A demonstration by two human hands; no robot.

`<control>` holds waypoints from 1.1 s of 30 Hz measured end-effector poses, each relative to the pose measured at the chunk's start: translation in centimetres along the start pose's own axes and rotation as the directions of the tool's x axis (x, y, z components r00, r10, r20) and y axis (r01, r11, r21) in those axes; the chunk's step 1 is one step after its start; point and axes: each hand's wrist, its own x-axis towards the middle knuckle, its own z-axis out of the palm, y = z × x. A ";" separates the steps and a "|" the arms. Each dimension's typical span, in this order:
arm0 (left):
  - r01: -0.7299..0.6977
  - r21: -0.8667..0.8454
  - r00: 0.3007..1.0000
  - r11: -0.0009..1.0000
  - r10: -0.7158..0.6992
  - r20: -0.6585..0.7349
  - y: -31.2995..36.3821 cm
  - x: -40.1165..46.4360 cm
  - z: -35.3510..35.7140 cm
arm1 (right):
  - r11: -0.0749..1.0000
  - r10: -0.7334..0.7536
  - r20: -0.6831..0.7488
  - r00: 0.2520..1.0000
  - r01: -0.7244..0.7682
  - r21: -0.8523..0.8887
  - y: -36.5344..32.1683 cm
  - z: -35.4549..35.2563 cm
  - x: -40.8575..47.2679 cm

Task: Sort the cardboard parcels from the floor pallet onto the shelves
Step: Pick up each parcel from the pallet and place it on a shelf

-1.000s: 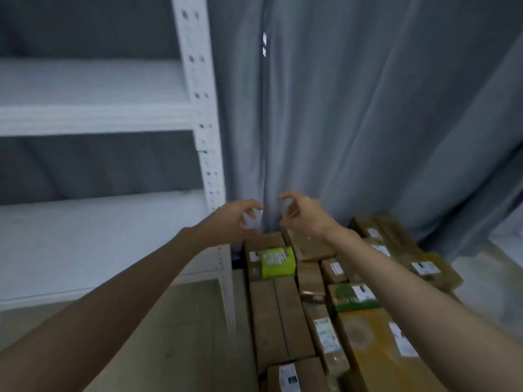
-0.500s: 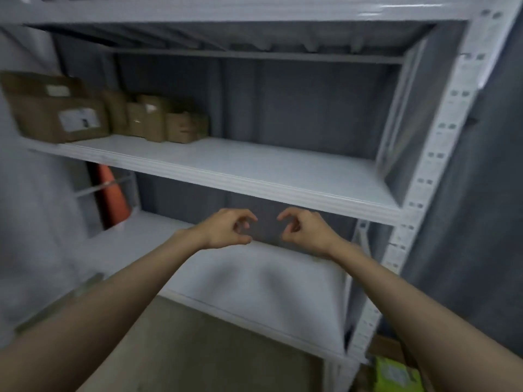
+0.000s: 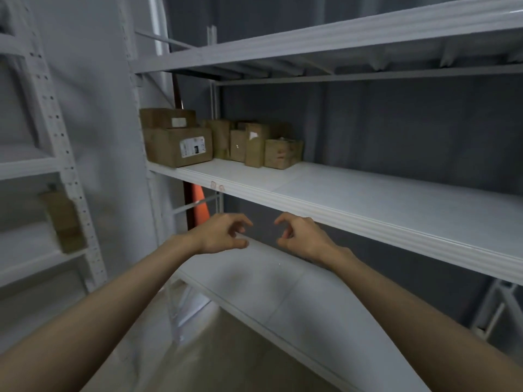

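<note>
Several cardboard parcels stand at the left end of the white middle shelf point(image 3: 368, 199): a large labelled box point(image 3: 178, 147), a second box point(image 3: 167, 118) on top of it, and smaller parcels point(image 3: 256, 145) to its right. My left hand point(image 3: 223, 233) and my right hand point(image 3: 300, 236) hang in front of the shelf's front edge, below it, a little apart from each other. Both hands hold nothing and their fingers are curled but apart. The floor pallet is out of view.
A lower shelf point(image 3: 268, 287) lies under my hands and an upper shelf point(image 3: 339, 38) overhead. A second white rack point(image 3: 65, 154) on the left holds a blurred cardboard box point(image 3: 63, 222). An orange cone point(image 3: 199, 205) stands behind the rack post.
My view has swung left from the pallet and curtain to the shelving, and the shelved parcels now sit closer to centre. Both hands kept the same empty, curled pose.
</note>
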 end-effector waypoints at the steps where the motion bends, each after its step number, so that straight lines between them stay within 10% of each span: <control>1: 0.012 0.006 1.000 1.000 -0.012 -0.006 -1.0 0.2 -0.3 | 1.000 -0.010 0.008 1.000 0.010 0.004 -0.3 0.5 0.9; 18: 0.137 0.130 0.984 0.982 -0.121 -0.129 -13.5 13.6 -7.5 | 0.979 -0.122 -0.063 0.991 0.131 0.159 -0.2 1.2 24.4; 33: 0.418 -0.009 0.804 0.908 -0.375 -0.462 -27.6 17.7 -13.2 | 0.961 -0.210 -0.041 0.977 0.214 0.174 -4.3 6.1 39.6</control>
